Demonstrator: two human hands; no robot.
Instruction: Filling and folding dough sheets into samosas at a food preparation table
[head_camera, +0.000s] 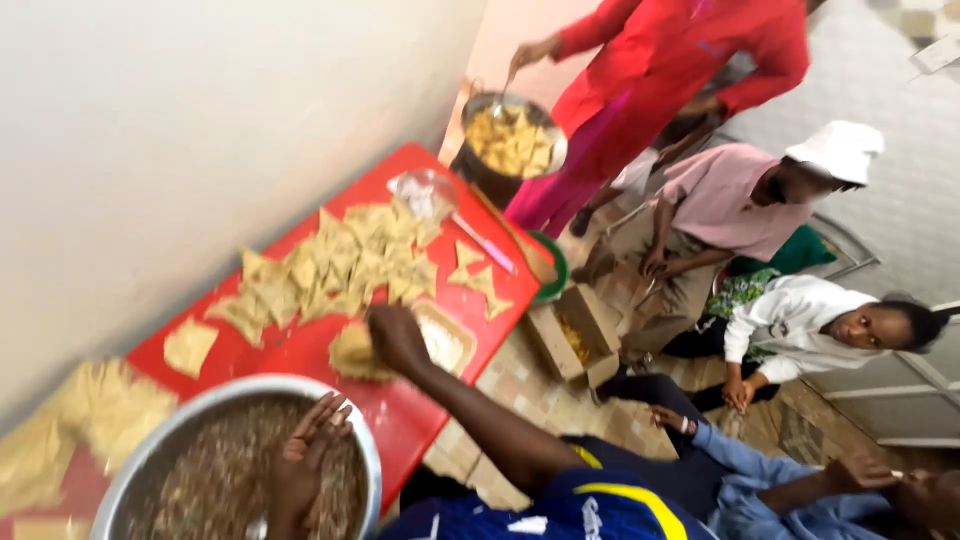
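Head view: left hand (305, 455) lies in the metal bowl (150, 440), fingers spread on the filling (215, 480). Just past the bowl, right hand (397, 335) fingers pinch a pastry pocket (355, 352); I think it is best held mouth-up.

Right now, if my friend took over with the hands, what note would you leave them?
Left hand: fingers spread, resting on the brown filling in the metal bowl.
Right hand: on a pale pastry piece beside a small tray; the grip is too blurred to tell.
Done: many folded triangles lie in a heap on the red table.
Left: the bowl holds plenty of filling, and a pile of pale sheets sits at the table's left end.
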